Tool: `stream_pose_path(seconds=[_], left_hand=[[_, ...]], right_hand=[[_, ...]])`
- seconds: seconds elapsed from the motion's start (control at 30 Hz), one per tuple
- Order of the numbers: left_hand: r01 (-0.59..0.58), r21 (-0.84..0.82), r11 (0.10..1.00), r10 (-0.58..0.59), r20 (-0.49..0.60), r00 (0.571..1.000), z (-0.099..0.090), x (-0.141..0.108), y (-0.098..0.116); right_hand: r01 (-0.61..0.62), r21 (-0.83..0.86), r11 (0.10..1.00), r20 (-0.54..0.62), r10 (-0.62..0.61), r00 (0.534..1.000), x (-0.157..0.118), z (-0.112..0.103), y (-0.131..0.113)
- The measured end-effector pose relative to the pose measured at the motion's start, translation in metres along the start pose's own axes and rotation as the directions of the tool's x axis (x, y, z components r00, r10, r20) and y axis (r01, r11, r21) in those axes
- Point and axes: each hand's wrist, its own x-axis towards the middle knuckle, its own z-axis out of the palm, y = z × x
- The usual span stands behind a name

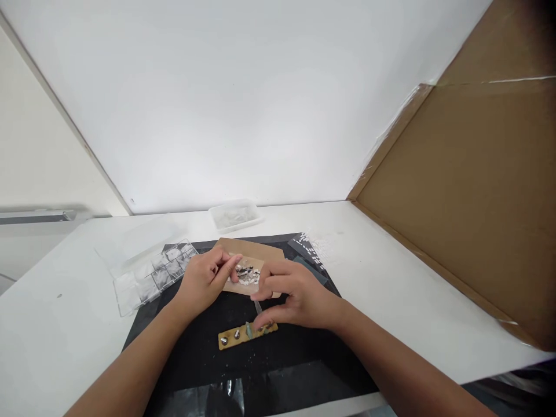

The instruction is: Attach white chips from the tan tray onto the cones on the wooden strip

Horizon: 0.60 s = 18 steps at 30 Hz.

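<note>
My left hand (207,277) is closed in a pinch over the left side of a folded brown paper tray (271,252). Whatever its fingertips hold is too small or hidden to tell. Inside the tray lie several small white and dark shiny pieces (248,274). Across from it, my right hand (295,294) grips a slim translucent strip (258,307) between thumb and fingers. Just under my right thumb lies a yellowish bar (228,341) bearing small metallic pieces (237,334) and a pale green piece (249,330). My right hand partly covers its right end.
A black mat (195,359) covers the middle of the white table (377,278). To the left is a clear compartment box (147,284) with small bags. A translucent tub (237,217) stands at the back. Dark cards with white bits (313,249) lie right, near a cardboard panel (469,202).
</note>
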Motion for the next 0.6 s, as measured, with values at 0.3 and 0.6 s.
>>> stream_pose_path(seconds=[0.3,0.6], left_hand=[[-0.17,0.223,0.96,0.208,-0.161,0.965,0.003,-0.004,-0.002],[-0.117,0.227,0.967,0.16,-0.182,0.97,0.009,-0.006,-0.009]], right_hand=[[0.001,-0.051,0.999,0.155,0.007,0.988,-0.011,0.001,-0.004],[-0.006,-0.114,0.993,0.196,0.029,0.98,-0.011,0.001,-0.001]])
